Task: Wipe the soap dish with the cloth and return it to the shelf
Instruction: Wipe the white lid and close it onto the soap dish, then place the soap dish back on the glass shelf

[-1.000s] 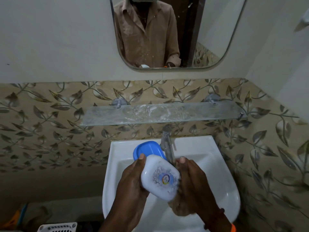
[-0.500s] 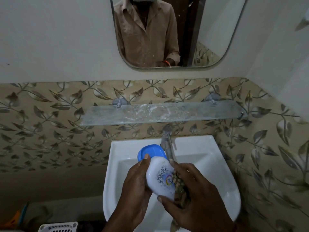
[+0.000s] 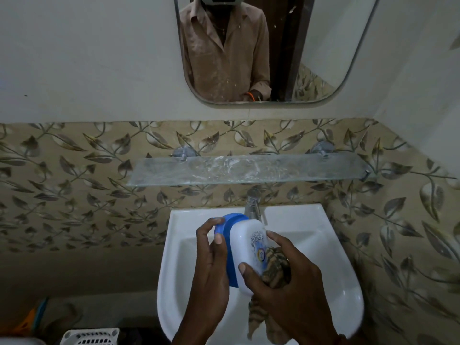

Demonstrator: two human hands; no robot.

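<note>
The soap dish [image 3: 245,241], blue base under a white lid with a printed label, is held tilted over the white sink [image 3: 308,225]. My left hand [image 3: 211,260] grips its left side, thumb on the blue edge. My right hand [image 3: 286,277] holds a brown patterned cloth [image 3: 275,266] bunched against the lid's right side; the cloth's tail hangs down below the hand. The frosted glass shelf [image 3: 249,170] is fixed to the wall above the tap, with nothing standing on it.
A chrome tap [image 3: 254,205] rises at the sink's back, just behind the dish. A mirror [image 3: 273,46] hangs above the shelf. A white slotted basket [image 3: 89,336] sits at bottom left. Leaf-patterned tiles [image 3: 74,185] cover the lower wall.
My right hand came from under the dish to its right side, pressing the cloth on the lid. The dish has turned more upright, showing more blue base.
</note>
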